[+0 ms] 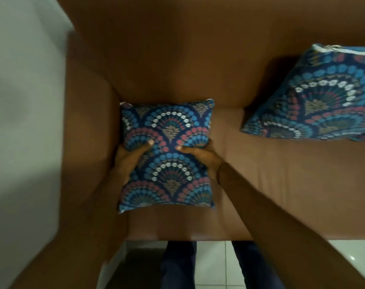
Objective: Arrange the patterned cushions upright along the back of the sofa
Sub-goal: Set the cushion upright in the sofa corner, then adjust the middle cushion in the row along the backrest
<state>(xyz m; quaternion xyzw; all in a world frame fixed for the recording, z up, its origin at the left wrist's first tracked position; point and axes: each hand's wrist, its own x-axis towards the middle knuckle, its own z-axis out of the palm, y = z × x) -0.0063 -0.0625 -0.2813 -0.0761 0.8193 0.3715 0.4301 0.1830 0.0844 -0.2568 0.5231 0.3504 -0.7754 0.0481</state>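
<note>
Both hands, left (128, 161) and right (200, 158), gripping patterned cushion (167, 170) sides over sofa seat (281, 184).

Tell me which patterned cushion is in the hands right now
The smaller cushion near the sofa's left arm, gripped on both sides by the left hand and right hand. The larger cushion at right leans untouched.

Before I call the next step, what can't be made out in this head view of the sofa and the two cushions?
- Second cushion: its right part is cut off by the frame's right edge.
- Left hand and right hand: only the thumbs show; the fingers are hidden behind the held cushion.
- Whether the held cushion touches the sofa backrest: unclear from above.
- Rest of the sofa to the right: out of frame.
- Everything is softly blurred.
</note>
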